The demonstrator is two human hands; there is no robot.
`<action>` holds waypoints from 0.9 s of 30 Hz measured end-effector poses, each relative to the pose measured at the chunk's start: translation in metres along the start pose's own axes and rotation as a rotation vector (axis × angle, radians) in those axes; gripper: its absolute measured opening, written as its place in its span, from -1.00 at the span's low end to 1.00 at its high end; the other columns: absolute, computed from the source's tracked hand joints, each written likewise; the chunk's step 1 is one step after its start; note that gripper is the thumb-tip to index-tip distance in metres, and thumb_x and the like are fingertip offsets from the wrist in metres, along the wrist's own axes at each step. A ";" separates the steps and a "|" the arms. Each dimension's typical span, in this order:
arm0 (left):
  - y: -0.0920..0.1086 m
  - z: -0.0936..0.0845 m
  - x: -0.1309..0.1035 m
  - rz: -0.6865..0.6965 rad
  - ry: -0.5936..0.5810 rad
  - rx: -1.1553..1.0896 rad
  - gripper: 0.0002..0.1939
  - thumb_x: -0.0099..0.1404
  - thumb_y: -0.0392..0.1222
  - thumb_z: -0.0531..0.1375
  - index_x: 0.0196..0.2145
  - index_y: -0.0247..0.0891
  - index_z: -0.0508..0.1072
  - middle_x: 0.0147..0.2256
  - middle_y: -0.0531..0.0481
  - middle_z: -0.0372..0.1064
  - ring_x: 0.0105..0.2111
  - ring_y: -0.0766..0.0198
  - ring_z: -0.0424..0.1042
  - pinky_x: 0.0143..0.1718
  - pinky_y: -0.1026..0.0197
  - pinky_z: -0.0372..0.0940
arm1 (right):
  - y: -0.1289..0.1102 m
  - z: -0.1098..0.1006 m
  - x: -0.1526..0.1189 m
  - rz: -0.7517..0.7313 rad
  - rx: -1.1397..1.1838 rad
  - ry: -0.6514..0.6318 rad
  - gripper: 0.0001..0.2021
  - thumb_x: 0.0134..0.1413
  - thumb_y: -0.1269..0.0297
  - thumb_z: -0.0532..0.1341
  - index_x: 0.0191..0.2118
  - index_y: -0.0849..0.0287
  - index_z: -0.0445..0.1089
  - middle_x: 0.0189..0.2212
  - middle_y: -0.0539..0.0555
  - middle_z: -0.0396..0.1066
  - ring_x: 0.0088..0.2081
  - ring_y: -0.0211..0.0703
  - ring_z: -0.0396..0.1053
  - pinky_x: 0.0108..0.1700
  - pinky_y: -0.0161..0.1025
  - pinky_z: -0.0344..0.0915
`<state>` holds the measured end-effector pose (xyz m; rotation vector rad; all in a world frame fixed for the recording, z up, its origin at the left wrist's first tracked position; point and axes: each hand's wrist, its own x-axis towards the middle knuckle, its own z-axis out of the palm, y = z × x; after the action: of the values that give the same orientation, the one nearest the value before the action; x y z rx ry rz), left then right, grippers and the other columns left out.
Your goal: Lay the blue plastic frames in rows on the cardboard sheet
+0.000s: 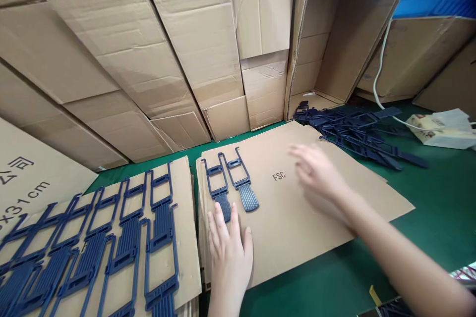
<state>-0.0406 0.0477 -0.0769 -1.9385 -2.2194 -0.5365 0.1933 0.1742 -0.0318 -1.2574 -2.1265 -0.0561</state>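
My left hand [229,242] lies with fingers spread on a flat cardboard sheet [286,218] printed "FSC". Its fingertips touch the ribbed end of a dark blue plastic frame piece [214,171]. Beside that piece lies a second dark blue plastic frame piece [238,168], its ribbed end pointing toward me. Over the right half of the sheet, my right hand [318,171] is blurred by motion. Its fingers look partly stretched out and apart, and I see nothing in them.
At left, rows of similar frame pieces [161,233] cover another cardboard stack [188,257]. A tangled heap of dark blue pieces [357,131] lies back right, before an open carton [316,49]. A white cable [380,72] runs past a small tissue-like pack [439,129]. Cardboard boxes [178,59] wall the back.
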 end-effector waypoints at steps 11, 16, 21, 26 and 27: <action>-0.005 0.002 0.002 0.078 -0.033 0.032 -0.53 0.33 -0.15 -0.06 0.16 -0.25 0.20 0.23 -0.30 -0.08 0.20 -0.16 -0.03 0.04 -0.20 0.14 | 0.203 -0.050 -0.068 0.928 -0.334 -0.319 -0.31 0.10 -0.09 0.02 0.27 0.19 0.01 0.21 0.36 -0.06 0.17 0.42 -0.09 -0.09 0.24 -0.05; -0.004 0.004 0.000 0.051 -0.008 -0.012 -0.48 0.32 -0.13 -0.05 0.21 -0.27 0.10 0.24 -0.32 -0.13 0.20 -0.13 -0.02 0.07 -0.17 0.11 | 0.210 -0.039 -0.075 0.775 -0.489 -0.288 -0.36 0.18 -0.05 -0.08 0.17 0.40 0.13 0.05 0.45 0.14 0.06 0.27 0.13 -0.16 -0.02 0.04; -0.005 0.008 -0.001 0.047 0.021 -0.002 -0.46 0.32 -0.12 -0.05 0.22 -0.27 0.05 0.25 -0.33 -0.19 0.19 -0.15 -0.02 0.06 -0.17 0.12 | 0.223 -0.045 -0.066 0.715 -0.508 -0.392 -0.53 0.17 0.24 0.04 0.08 0.53 0.21 -0.03 0.43 0.21 -0.04 0.13 0.25 -0.24 -0.13 0.01; -0.005 0.004 0.000 0.042 -0.009 -0.018 -0.44 0.32 -0.10 -0.06 0.23 -0.31 0.02 0.25 -0.36 -0.20 0.20 -0.17 -0.03 0.05 -0.19 0.13 | 0.235 -0.068 -0.069 0.721 -0.523 -0.351 -0.55 0.13 0.38 0.06 0.12 0.50 0.19 0.04 0.43 0.17 -0.04 0.11 0.26 -0.31 -0.13 -0.02; -0.005 0.003 0.001 0.038 -0.026 -0.028 -0.43 0.32 -0.09 -0.06 0.24 -0.34 0.01 0.25 -0.38 -0.21 0.19 -0.19 -0.03 0.05 -0.19 0.13 | 0.238 -0.075 -0.069 0.721 -0.529 -0.346 -0.54 0.10 0.40 0.09 0.12 0.48 0.21 0.04 0.43 0.17 -0.04 0.11 0.26 -0.32 -0.13 -0.02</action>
<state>-0.0447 0.0490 -0.0806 -2.0083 -2.1964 -0.5429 0.4433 0.2233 -0.0788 -2.4352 -1.8472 -0.0968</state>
